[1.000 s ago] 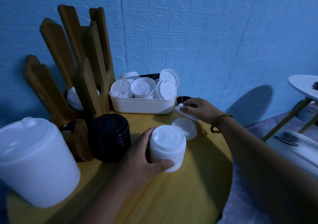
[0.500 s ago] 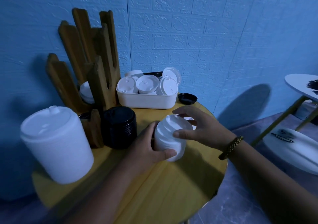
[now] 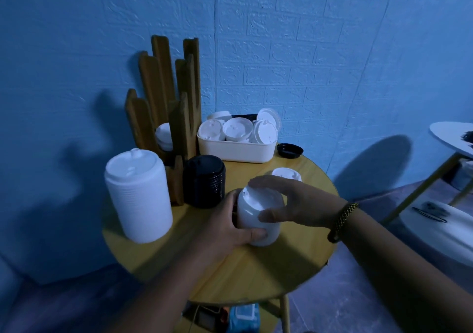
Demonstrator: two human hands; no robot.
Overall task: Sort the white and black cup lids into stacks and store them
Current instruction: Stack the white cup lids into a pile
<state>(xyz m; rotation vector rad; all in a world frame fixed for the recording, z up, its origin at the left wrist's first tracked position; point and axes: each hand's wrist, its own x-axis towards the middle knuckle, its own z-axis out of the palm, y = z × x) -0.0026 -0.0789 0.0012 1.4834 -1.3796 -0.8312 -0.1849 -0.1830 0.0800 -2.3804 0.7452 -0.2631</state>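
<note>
Left hand [image 3: 225,226] grips white lid stack [image 3: 249,206] from 9 o'clock; right hand [image 3: 299,199] clasps its top. Loose white lid [image 3: 286,173] at stack's 1 o'clock.

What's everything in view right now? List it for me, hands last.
table: 1, yellow, round, centre
wooden holder: 1, brown, rear left
tall lid stack: 1, white, table's left
black lid stack: 1, black, beside wooden holder
short lid stack: 1, white, table centre
bin: 1, white, table's rear, holds white lids
loose black lid: 1, black, right of bin
loose white lid: 1, white, beyond short lid stack
side table: 1, white, far right
left hand: grips short lid stack
right hand: arched over its top, grip unclear
</note>
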